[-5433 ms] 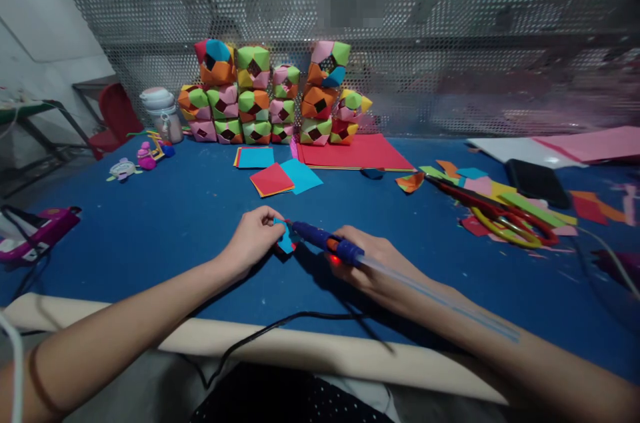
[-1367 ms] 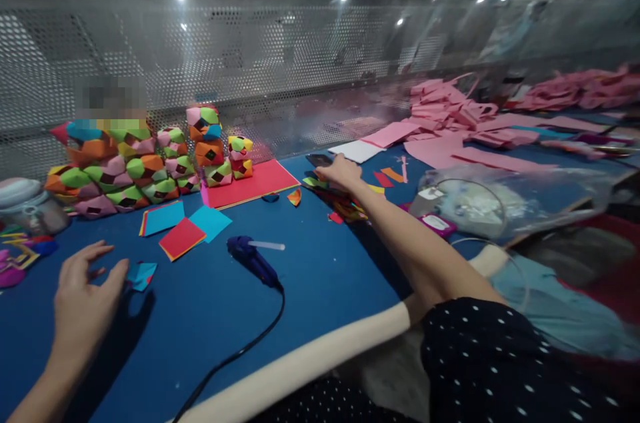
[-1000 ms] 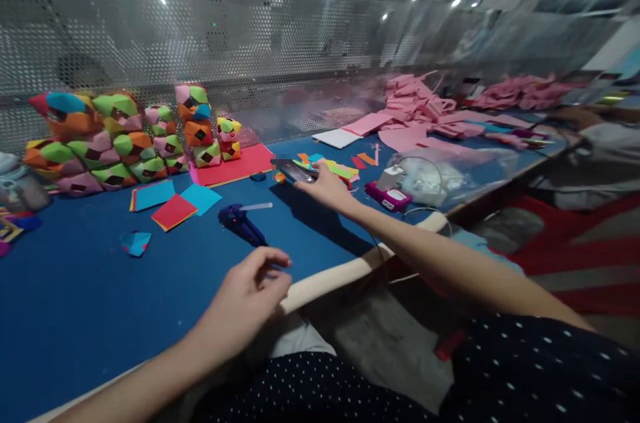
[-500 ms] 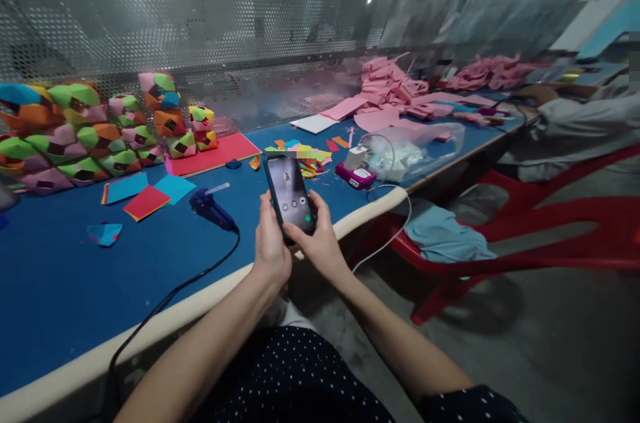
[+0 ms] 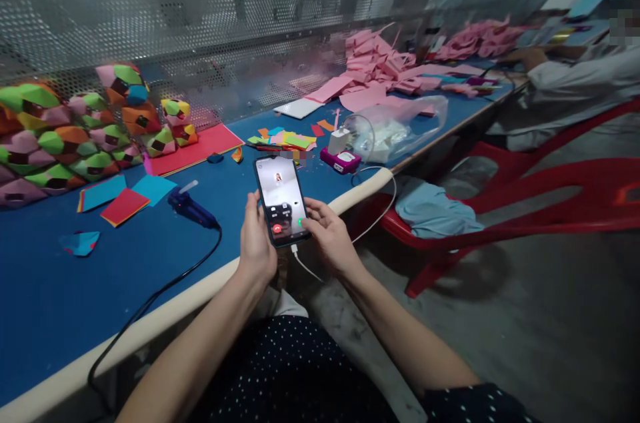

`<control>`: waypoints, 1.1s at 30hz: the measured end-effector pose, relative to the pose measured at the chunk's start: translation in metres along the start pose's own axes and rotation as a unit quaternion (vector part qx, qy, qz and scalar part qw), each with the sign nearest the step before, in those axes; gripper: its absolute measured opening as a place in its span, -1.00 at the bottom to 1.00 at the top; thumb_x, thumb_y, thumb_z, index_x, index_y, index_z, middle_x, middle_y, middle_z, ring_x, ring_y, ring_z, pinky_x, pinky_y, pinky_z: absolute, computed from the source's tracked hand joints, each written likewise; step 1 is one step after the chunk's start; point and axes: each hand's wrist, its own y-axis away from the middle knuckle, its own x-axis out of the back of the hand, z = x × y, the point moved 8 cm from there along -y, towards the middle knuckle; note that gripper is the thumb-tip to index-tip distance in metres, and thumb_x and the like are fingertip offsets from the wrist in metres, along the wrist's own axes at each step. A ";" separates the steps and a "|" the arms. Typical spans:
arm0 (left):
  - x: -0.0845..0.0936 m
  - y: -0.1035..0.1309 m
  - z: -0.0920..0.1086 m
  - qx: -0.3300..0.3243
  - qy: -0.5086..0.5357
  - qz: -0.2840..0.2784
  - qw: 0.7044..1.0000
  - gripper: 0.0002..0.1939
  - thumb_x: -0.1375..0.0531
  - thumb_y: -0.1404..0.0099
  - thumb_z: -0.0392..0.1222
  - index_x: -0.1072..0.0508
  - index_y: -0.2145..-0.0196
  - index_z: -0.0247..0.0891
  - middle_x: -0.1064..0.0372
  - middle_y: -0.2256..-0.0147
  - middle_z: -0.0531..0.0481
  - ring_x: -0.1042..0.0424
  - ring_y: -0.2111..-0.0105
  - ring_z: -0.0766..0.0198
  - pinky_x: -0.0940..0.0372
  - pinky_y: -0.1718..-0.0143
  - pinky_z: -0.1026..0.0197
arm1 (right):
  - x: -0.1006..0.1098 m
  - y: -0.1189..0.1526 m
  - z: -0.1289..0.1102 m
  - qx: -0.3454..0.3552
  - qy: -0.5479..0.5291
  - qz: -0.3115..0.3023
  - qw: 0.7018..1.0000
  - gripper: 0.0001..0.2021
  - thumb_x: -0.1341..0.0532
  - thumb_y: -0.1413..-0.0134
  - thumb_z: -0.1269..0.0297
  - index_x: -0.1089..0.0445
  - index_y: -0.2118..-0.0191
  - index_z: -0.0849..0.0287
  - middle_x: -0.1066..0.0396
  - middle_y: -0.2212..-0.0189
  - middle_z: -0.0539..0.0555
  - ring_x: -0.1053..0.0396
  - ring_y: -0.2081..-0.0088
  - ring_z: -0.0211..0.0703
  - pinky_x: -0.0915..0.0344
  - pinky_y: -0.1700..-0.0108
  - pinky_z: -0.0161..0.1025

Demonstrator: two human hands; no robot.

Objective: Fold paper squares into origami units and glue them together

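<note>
A black phone (image 5: 283, 196) is held upright at the table's front edge, its screen lit with a red and a green button. My left hand (image 5: 257, 240) grips its left side. My right hand (image 5: 333, 236) holds the right side, thumb at the screen's lower right near the green button. A white cable (image 5: 306, 263) is plugged into the phone's bottom edge. Beyond the phone lie bright paper scraps (image 5: 285, 137). To the left, a blue glue gun (image 5: 193, 208) rests on the blue table (image 5: 150, 263).
Folded paper balls (image 5: 65, 136) are stacked at the left, near red and blue sheets (image 5: 125, 204). Pink paper strips (image 5: 380, 63), a plastic bag (image 5: 400, 136) and a purple box (image 5: 340, 160) lie to the right. A red chair (image 5: 540, 210) and a person's sleeve (image 5: 575, 80) are at the right.
The view has tilted down and shifted right. The phone's screen is brighter and now shows a red button too. The cable at its bottom has come into sight.
</note>
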 end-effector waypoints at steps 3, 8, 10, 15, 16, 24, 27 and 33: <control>-0.002 -0.001 0.000 -0.003 0.003 0.002 1.000 -0.69 -0.06 -0.26 -0.01 -0.43 0.17 -0.22 -0.48 0.24 -0.01 -0.47 0.28 0.27 -0.33 0.24 0.25 | 0.003 -0.001 0.001 -0.003 0.021 0.010 1.000 -0.63 -0.22 0.14 0.37 -0.29 0.11 0.11 -0.43 0.17 0.03 -0.37 0.15 -0.16 -0.25 0.05 -0.16; -0.008 -0.003 0.000 0.012 0.006 0.000 1.000 -0.72 -0.07 -0.25 -0.04 -0.47 0.30 -0.27 -0.49 0.35 -0.01 -0.47 0.34 0.27 -0.34 0.26 0.24 | 0.002 -0.001 -0.002 -0.032 -0.009 0.013 0.999 -0.65 -0.22 0.16 0.36 -0.31 0.13 0.11 -0.44 0.20 0.01 -0.39 0.19 -0.15 -0.28 0.11 -0.18; -0.009 -0.005 0.000 0.030 0.004 0.008 0.999 -0.72 -0.07 -0.25 -0.05 -0.47 0.36 -0.29 -0.47 0.45 0.00 -0.47 0.39 0.27 -0.35 0.28 0.23 | -0.001 -0.001 -0.004 -0.060 -0.038 0.009 0.997 -0.65 -0.24 0.18 0.34 -0.32 0.15 0.11 -0.45 0.21 0.01 -0.39 0.20 -0.14 -0.30 0.13 -0.18; -0.007 -0.015 -0.001 0.102 -0.003 0.054 0.993 -0.69 -0.03 -0.27 -0.07 -0.41 0.49 -0.29 -0.32 0.65 0.07 -0.42 0.55 0.29 -0.36 0.35 0.21 | -0.015 0.002 -0.006 -0.154 -0.043 -0.065 0.985 -0.71 -0.25 0.17 0.31 -0.37 0.21 0.12 -0.47 0.26 0.01 -0.41 0.26 -0.13 -0.36 0.25 -0.20; -0.007 -0.017 -0.002 0.119 -0.010 0.057 0.991 -0.69 -0.02 -0.26 -0.07 -0.39 0.50 -0.29 -0.30 0.67 0.08 -0.41 0.58 0.29 -0.36 0.36 0.20 | -0.017 0.002 -0.006 -0.174 -0.042 -0.079 0.981 -0.71 -0.25 0.17 0.32 -0.36 0.20 0.12 -0.47 0.27 0.02 -0.42 0.29 -0.14 -0.37 0.29 -0.20; -0.010 -0.029 0.006 0.090 -0.036 0.046 0.994 -0.72 -0.05 -0.22 -0.04 -0.37 0.47 -0.29 -0.34 0.62 0.08 -0.33 0.67 0.34 -0.34 0.43 0.21 | -0.025 -0.006 -0.011 -0.265 -0.062 -0.131 0.953 -0.65 -0.19 0.16 0.47 -0.26 0.15 0.16 -0.47 0.40 0.03 -0.45 0.48 -0.18 -0.43 0.44 -0.19; -0.011 -0.031 0.007 0.061 -0.041 0.038 0.997 -0.75 -0.09 -0.18 -0.03 -0.37 0.45 -0.28 -0.35 0.58 0.07 -0.33 0.64 0.34 -0.31 0.44 0.24 | -0.024 -0.010 -0.012 -0.260 -0.048 -0.123 0.956 -0.66 -0.19 0.19 0.54 -0.23 0.20 0.16 -0.46 0.42 -0.01 -0.45 0.50 -0.23 -0.44 0.42 -0.23; -0.015 -0.037 0.006 0.057 -0.051 0.045 0.996 -0.78 -0.12 -0.14 -0.04 -0.36 0.41 -0.27 -0.27 0.60 0.09 -0.31 0.60 0.35 -0.26 0.44 0.26 | -0.021 -0.016 -0.010 -0.282 -0.032 -0.130 0.950 -0.74 -0.16 0.13 0.56 -0.27 0.24 0.21 -0.46 0.42 0.03 -0.45 0.43 -0.24 -0.46 0.32 -0.22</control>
